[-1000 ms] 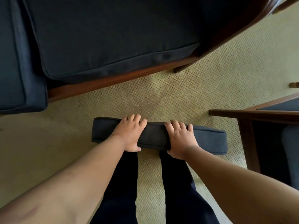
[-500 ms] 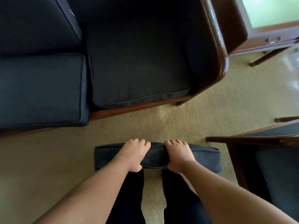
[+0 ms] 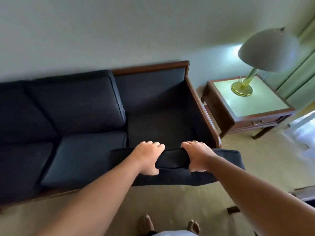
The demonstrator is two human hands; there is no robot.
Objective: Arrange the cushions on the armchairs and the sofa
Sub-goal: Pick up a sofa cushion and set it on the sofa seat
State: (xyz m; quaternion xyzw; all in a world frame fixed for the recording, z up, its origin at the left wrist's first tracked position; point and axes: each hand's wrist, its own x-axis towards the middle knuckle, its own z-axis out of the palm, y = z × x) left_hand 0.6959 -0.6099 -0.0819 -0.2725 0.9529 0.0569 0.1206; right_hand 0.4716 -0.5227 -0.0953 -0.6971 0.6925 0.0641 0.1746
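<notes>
In front of the sofa, at its right end: dark cushion held clear of the carpet, long axis running left to right, parallel to the sofa's front edge. Left hand and right hand both curled tight over the cushion's upper edge, near its middle. Side table with lamp just right of the sofa.

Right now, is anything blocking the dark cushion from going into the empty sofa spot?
Nothing visible does. Both hands, left and right, hold the dark blue fabric cushion just before the bare right-end seat.
</notes>
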